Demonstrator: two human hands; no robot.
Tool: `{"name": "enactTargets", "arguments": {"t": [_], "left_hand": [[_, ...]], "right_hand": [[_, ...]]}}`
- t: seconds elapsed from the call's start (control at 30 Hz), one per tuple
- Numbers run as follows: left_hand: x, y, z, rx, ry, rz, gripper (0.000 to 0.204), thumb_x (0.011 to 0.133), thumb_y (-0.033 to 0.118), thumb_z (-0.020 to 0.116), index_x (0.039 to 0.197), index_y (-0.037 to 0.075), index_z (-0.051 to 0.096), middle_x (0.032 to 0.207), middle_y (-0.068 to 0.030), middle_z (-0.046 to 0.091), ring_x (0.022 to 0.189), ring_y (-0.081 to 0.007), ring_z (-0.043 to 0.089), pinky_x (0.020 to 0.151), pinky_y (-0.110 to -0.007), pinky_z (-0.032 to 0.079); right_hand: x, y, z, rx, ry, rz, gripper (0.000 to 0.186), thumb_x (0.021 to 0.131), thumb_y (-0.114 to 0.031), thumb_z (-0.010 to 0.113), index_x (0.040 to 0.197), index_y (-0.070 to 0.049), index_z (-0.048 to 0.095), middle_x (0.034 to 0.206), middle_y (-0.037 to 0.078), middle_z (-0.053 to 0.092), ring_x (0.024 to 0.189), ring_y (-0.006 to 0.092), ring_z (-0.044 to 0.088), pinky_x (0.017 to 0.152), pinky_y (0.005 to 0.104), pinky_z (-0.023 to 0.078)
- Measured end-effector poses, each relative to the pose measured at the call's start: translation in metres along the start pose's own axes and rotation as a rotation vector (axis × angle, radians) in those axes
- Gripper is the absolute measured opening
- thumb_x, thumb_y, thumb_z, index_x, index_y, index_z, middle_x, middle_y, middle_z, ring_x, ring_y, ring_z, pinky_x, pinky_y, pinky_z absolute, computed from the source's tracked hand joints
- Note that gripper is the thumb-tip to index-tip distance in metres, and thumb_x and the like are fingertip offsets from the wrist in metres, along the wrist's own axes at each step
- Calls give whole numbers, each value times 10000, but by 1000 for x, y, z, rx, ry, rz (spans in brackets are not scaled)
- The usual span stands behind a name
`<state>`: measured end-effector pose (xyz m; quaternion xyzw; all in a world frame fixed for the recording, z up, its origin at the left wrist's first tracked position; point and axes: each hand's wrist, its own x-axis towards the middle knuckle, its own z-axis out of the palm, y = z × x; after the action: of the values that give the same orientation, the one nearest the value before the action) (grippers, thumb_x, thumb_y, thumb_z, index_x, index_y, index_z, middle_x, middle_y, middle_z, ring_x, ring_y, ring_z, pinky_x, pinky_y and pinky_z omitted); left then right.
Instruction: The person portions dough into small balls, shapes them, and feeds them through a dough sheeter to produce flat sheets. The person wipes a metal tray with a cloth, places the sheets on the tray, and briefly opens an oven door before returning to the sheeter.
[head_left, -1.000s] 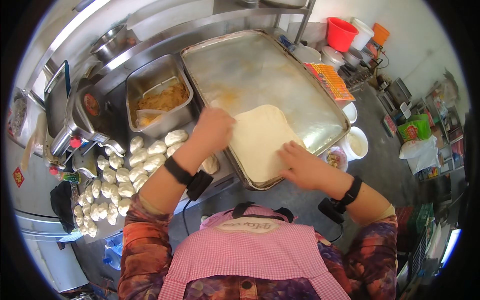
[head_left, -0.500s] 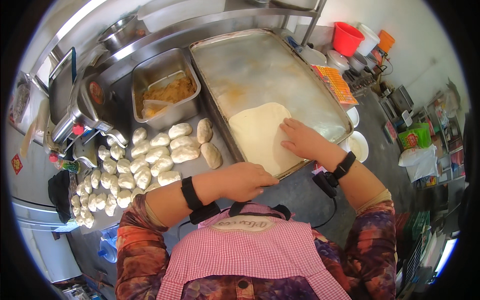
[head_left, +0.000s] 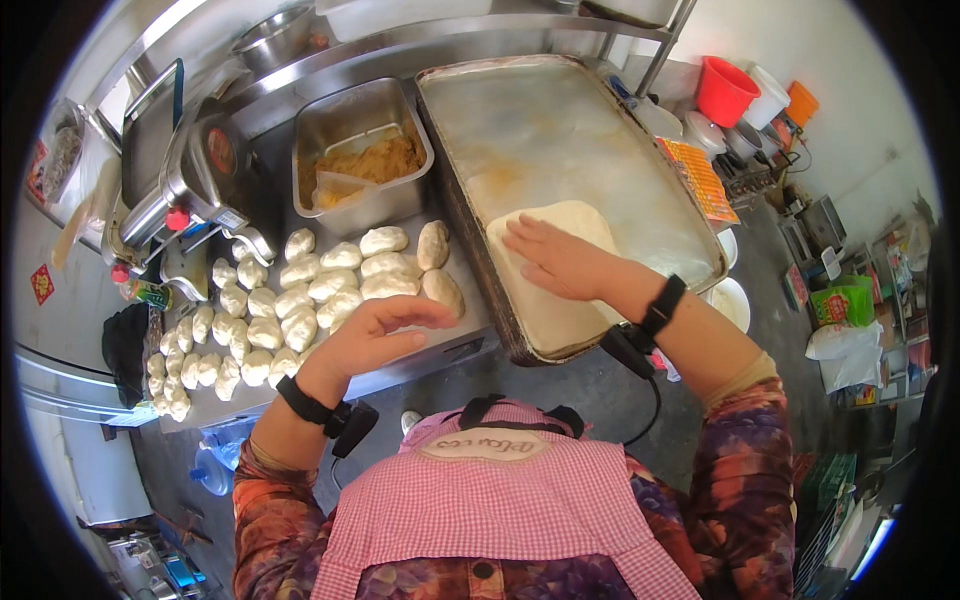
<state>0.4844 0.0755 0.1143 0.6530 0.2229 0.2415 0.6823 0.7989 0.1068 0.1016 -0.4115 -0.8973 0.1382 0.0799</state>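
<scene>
A flat sheet of pale dough [head_left: 560, 320] lies on the near end of a large metal baking tray [head_left: 550, 120]. My right hand [head_left: 565, 262] rests open over the dough, fingers stretched across it; whether the whole palm touches is hard to tell. My left hand [head_left: 375, 332] hovers at the front of the steel table, left of the tray, fingers apart and holding nothing, beside many small dough pieces [head_left: 298, 298] arranged in rows. Behind those, a steel pan [head_left: 360, 110] holds brownish filling [head_left: 375, 160] and a translucent scraper-like item.
A steel machine [head_left: 200, 180] stands at the left, under a shelf [head_left: 560, 30] with bowls. Right of the tray are an orange packet [head_left: 695, 175], white tubs [head_left: 730, 300], and buckets [head_left: 725, 90] with pots. A cluttered rack [head_left: 870, 330] stands along the right wall.
My left hand left the dough sheet's left edge, dropped to its front corner, then moved left toward the small pieces. My right hand moved up and leftward over the sheet, opening flatter.
</scene>
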Motion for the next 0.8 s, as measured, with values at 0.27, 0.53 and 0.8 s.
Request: {"name": "enactTargets", "arguments": {"t": [0.27, 0.53, 0.8], "left_hand": [[-43, -25, -3, -93, 190, -73, 326, 873, 76, 586, 1188, 1, 551, 1122, -120, 623, 1093, -196, 570, 966, -321, 420], [-76, -56, -9, -168, 366, -108, 297, 871, 50, 578, 1162, -6, 562, 1065, -119, 642, 1049, -193, 595, 940, -313, 443], [-31, -124, -20, 228, 360, -280, 398, 859, 139, 615, 1235, 35, 532, 1186, -143, 579, 1093, -220, 557, 924, -317, 453]], "right_hand": [[3, -6, 6, -72, -125, -108, 520, 853, -195, 472, 1290, 80, 409, 1385, 244, 365, 1307, 378, 321, 1102, 421, 245], [-67, 19, -11, 4, 26, 360, 534, 899, -268, 495, 1298, 75, 408, 1356, 261, 407, 1308, 388, 332, 1081, 416, 285], [-52, -17, -34, 208, 248, 268, 451, 892, -234, 550, 1285, -23, 480, 1334, 221, 460, 1292, 371, 375, 1046, 399, 331]]}}
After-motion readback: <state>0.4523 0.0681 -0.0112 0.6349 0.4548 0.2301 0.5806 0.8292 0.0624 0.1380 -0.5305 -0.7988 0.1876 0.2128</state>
